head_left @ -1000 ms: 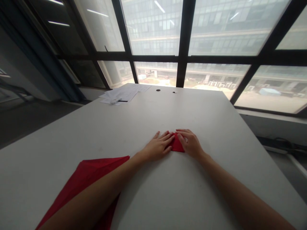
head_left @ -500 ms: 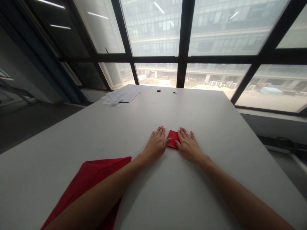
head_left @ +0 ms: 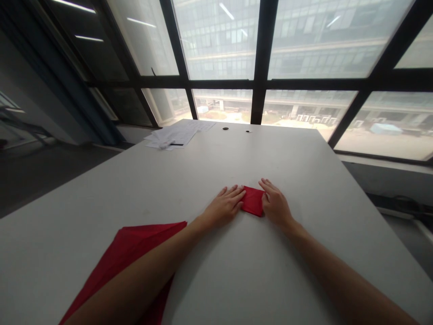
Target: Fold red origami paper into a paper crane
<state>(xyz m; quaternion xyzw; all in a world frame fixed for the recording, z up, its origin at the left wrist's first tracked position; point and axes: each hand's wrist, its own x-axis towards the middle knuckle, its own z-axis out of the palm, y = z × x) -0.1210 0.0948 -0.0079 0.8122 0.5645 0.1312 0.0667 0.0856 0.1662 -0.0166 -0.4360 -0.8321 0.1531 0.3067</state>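
Observation:
A small folded red cloth lies flat on the white table, a neat square between my two hands. My left hand rests palm down, open, its fingertips on the cloth's left edge. Turned partly on its side, my right hand touches the right edge. Its outer fingers are stretched forward past the cloth; the thumb is mostly hidden. Under my left forearm spreads a larger red cloth, partly covered by the arm.
Loose printed papers lie at the far left of the white table. Two round cable holes, one of them the left hole, sit near the far edge. Beyond stand large windows with dark frames. A blue curtain hangs at left.
The folded cloth shows more of its surface and sits slightly further right. My left fingers have come onto its left edge; my right hand has slid off its top to the right edge.

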